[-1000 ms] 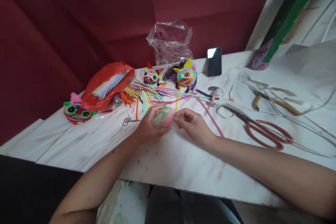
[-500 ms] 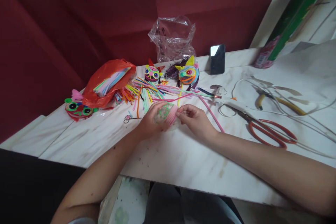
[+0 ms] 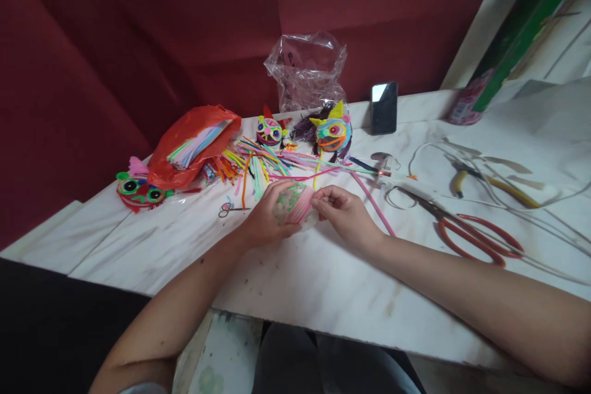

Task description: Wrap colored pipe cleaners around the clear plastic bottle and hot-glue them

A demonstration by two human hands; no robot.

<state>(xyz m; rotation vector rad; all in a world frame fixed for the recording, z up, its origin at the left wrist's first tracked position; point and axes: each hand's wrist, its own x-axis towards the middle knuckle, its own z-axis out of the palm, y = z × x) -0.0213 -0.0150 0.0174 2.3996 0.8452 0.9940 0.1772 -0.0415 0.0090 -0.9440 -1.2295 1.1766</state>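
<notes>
My left hand (image 3: 265,218) is closed around a rounded, see-through craft piece (image 3: 287,200) with green spots. Rows of pink pipe cleaner (image 3: 302,204) run across its right side. At that pink edge, my right hand (image 3: 339,209) has thumb and forefinger pinched together on the pipe cleaner; the tip between them is mostly hidden. Both hands are just above the marble-patterned table (image 3: 295,283). Behind them lies a spread of loose coloured pipe cleaners (image 3: 268,163).
Pipe-cleaner animal heads stand behind: one at left (image 3: 138,191), one in the middle (image 3: 270,129), one yellow-horned (image 3: 333,129). A red bag (image 3: 184,129), small scissors (image 3: 231,209), phone (image 3: 384,109), white glue gun (image 3: 388,172), red-handled scissors (image 3: 480,237), pliers (image 3: 498,186) and cables lie around.
The view has shifted slightly. Both hands keep their hold on the craft piece, and the left fingers sit a little lower, so more of the pink rows shows.
</notes>
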